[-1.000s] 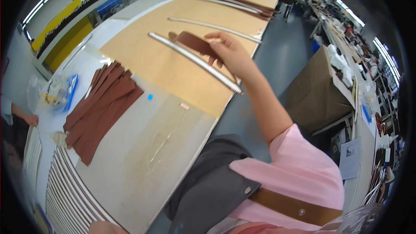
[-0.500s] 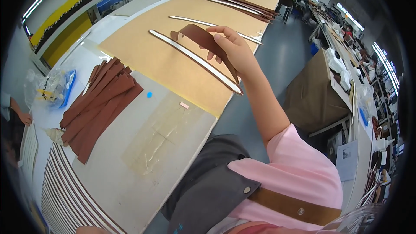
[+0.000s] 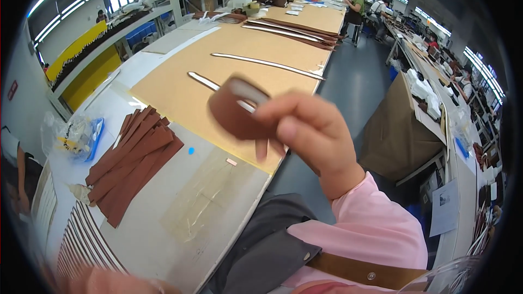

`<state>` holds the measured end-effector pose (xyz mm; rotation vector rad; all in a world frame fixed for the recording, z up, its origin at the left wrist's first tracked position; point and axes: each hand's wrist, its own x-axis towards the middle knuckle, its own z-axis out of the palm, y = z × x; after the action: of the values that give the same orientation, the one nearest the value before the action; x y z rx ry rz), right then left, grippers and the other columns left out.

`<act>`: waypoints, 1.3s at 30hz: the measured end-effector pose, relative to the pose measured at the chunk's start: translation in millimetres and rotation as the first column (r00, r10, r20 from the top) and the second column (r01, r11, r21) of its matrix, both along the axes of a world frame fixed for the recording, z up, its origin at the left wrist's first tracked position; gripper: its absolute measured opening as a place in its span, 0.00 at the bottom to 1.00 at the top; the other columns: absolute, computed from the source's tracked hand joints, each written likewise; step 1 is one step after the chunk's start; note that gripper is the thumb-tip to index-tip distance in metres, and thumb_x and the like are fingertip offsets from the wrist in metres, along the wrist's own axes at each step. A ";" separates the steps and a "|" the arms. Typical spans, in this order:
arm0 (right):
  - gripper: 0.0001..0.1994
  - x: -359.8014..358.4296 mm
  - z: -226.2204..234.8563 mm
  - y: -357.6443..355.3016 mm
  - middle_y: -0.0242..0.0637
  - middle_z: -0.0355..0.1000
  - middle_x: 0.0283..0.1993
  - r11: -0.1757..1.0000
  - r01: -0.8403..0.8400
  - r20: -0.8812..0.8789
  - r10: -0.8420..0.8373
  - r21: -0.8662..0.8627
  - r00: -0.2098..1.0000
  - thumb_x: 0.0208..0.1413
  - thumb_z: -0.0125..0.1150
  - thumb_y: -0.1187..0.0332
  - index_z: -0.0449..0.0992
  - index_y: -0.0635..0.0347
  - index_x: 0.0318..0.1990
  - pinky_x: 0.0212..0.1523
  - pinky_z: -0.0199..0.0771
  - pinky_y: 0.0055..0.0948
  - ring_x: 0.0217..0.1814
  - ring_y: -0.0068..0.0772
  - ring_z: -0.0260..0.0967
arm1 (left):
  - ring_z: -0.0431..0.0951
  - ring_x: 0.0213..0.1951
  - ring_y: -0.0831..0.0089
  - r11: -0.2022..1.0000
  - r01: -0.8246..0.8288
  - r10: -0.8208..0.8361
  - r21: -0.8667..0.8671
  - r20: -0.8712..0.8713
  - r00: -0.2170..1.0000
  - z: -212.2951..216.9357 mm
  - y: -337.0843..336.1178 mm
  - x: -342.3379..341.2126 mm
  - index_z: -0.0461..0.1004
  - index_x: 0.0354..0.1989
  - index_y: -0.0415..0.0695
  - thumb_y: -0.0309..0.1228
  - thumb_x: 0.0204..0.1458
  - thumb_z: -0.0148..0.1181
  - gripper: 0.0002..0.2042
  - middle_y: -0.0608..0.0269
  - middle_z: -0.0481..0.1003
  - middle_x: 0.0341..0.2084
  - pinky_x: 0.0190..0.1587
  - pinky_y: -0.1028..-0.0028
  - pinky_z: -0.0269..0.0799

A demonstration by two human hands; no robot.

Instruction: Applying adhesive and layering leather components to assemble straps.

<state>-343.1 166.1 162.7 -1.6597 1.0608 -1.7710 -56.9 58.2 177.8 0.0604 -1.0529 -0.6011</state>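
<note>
My right hand [image 3: 313, 133] is raised close to the camera, pinching a brown leather strap piece [image 3: 235, 110] with a cut-out slot near its end. It hovers above the tan board [image 3: 180, 84], over a long silver-edged strip [image 3: 204, 81] lying there. A stack of similar brown leather strips [image 3: 133, 160] lies on the white table to the left. My left hand is barely visible at the bottom edge [image 3: 103, 283], blurred, and I cannot tell what it does.
A second long strip [image 3: 267, 63] lies farther up the board. A clear plastic sheet [image 3: 204, 201] rests near the table edge, striped strips [image 3: 79, 239] at lower left, a plastic bag [image 3: 76, 136] at left. Other people work at the far benches.
My right hand lifted the brown strap piece off the board and brought it back toward me, much closer to the camera.
</note>
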 end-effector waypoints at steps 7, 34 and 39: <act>0.14 -28.3 13.4 8.7 0.60 0.77 0.48 0.608 -0.761 -0.413 0.768 0.229 0.489 0.71 0.52 0.74 0.73 0.83 0.53 0.41 0.79 0.42 0.45 0.57 0.78 | 0.78 0.57 0.61 0.566 0.607 -0.455 0.559 0.825 -0.336 -58.1 -37.7 -37.2 0.61 0.71 0.41 0.33 0.43 0.79 0.45 0.52 0.77 0.48 0.64 0.58 0.67; 0.24 25.6 -219.3 -49.1 0.48 0.68 0.63 0.970 0.237 -0.851 -0.164 -0.048 0.499 0.47 0.61 0.79 0.80 0.54 0.55 0.71 0.57 0.57 0.67 0.56 0.63 | 0.72 0.37 0.52 0.741 -0.589 0.037 -0.322 0.896 -0.443 -89.5 2.3 143.4 0.79 0.51 0.39 0.11 0.36 0.57 0.27 0.52 0.70 0.31 0.45 0.59 0.69; 0.25 41.4 -218.3 -52.6 0.46 0.68 0.62 0.934 0.358 -0.890 -0.161 0.003 0.427 0.47 0.62 0.78 0.80 0.51 0.56 0.71 0.55 0.60 0.68 0.56 0.61 | 0.73 0.38 0.54 0.585 -0.725 0.052 -0.364 0.909 -0.414 -106.6 12.3 173.7 0.80 0.50 0.40 0.09 0.38 0.56 0.27 0.54 0.71 0.32 0.46 0.60 0.68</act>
<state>-301.7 113.4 -55.6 -2.4401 1.9534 -0.7493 116.8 70.5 71.2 1.7467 -2.2436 0.2732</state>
